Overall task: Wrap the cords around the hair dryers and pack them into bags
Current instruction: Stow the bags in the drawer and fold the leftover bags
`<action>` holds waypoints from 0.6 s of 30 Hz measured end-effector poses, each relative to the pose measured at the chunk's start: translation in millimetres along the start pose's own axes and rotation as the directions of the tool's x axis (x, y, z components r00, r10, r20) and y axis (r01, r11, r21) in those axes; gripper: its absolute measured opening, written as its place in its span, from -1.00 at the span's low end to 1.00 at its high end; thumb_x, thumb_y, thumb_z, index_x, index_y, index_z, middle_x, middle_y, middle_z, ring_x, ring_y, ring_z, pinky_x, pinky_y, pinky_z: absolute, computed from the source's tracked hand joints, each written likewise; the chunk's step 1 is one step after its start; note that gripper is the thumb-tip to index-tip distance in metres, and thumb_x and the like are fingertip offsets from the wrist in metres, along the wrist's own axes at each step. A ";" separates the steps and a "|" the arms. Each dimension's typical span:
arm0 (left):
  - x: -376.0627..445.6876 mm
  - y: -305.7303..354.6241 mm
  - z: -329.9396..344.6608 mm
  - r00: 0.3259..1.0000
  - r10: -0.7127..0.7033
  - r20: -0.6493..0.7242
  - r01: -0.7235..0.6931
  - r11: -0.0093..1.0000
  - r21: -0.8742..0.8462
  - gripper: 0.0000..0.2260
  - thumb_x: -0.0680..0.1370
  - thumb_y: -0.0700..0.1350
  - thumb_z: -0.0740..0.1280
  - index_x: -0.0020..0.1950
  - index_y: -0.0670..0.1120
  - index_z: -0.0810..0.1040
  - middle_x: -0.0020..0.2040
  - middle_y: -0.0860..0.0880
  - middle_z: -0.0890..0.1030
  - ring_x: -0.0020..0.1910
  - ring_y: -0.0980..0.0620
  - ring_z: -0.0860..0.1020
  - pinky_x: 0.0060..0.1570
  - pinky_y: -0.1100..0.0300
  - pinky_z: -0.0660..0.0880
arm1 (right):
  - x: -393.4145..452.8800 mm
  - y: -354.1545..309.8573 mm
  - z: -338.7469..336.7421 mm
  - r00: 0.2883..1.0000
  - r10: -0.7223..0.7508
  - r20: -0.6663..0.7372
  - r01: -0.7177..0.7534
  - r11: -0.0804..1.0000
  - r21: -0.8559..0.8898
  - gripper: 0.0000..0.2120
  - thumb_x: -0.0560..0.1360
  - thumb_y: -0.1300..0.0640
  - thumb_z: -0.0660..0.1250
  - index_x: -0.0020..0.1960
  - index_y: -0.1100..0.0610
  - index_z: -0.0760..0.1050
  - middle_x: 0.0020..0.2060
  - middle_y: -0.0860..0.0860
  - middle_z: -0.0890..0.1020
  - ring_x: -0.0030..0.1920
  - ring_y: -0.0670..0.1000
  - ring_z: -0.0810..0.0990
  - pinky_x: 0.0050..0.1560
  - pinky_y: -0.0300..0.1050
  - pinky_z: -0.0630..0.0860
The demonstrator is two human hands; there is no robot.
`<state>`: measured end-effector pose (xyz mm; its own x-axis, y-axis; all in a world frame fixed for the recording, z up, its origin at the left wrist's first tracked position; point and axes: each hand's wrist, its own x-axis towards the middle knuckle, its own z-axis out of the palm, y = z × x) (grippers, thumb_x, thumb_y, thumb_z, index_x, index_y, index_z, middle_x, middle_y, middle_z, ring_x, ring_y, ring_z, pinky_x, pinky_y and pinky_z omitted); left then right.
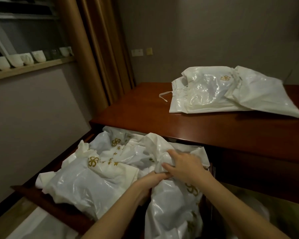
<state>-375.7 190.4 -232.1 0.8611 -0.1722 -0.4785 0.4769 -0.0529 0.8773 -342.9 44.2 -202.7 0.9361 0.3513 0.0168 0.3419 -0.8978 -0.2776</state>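
Gripping a crumpled fold of a white plastic bag, our right hand curls its fingers into the film at about five o'clock in the view. Our left hand comes in from seven o'clock, just under the right and touching it, its fingers buried in the same bag; we cannot tell how far they close. The bag hangs over the near right corner of the open drawer, its lower half spilling past the front edge toward six o'clock.

Toward nine o'clock the drawer is packed to its rim with more white bags bearing gold logos, leaving almost no free space inside. No hair dryer shows; whatever the bags hold is hidden.

At two o'clock a loose pile of bags lies on the wooden desktop, one drawstring trailing toward the bare stretch at twelve. The pile's right corner reaches the desk edge.
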 end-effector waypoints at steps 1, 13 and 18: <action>2.3 0.8 0.8 1.000 -0.008 0.022 0.007 1.000 0.026 -0.59 0.43 -0.03 0.50 0.26 -0.05 0.57 0.08 -0.13 0.69 0.09 -0.10 0.65 0.20 -0.03 0.55 | 1.6 -0.4 -0.3 0.999 0.035 -0.006 -0.035 0.998 -0.050 -0.48 0.51 -0.31 0.05 0.36 -0.07 0.25 0.20 0.02 0.55 0.14 0.11 0.52 0.09 0.07 0.45; -60.8 14.9 7.8 0.978 0.199 0.069 -0.172 0.560 0.811 0.02 0.28 0.46 0.41 0.58 0.15 -0.01 0.59 0.09 0.08 0.54 0.02 0.14 0.48 -0.01 0.20 | 53.1 -3.5 -13.7 0.900 0.247 0.358 -0.211 0.968 -0.138 -0.11 0.40 -0.51 -0.03 0.54 0.03 0.12 0.41 0.12 0.39 0.36 0.21 0.39 0.32 0.18 0.33; -61.4 -27.1 11.2 0.993 0.117 0.004 -0.048 0.377 0.925 0.14 0.39 0.34 0.41 0.57 -0.07 -0.34 0.58 0.00 -0.32 0.57 -0.09 -0.27 0.54 -0.13 -0.05 | 36.0 -29.5 2.2 0.998 -0.046 -0.032 0.045 0.999 -0.017 -0.47 0.57 -0.05 0.19 0.43 0.19 0.18 0.32 0.12 0.41 0.26 0.14 0.45 0.08 0.01 0.45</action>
<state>-443.4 191.4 -226.1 0.9101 -0.1813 -0.3725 -0.0248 -0.9214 0.3878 -319.5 83.9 -196.0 0.9216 0.3833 0.0605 0.3853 -0.8853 -0.2602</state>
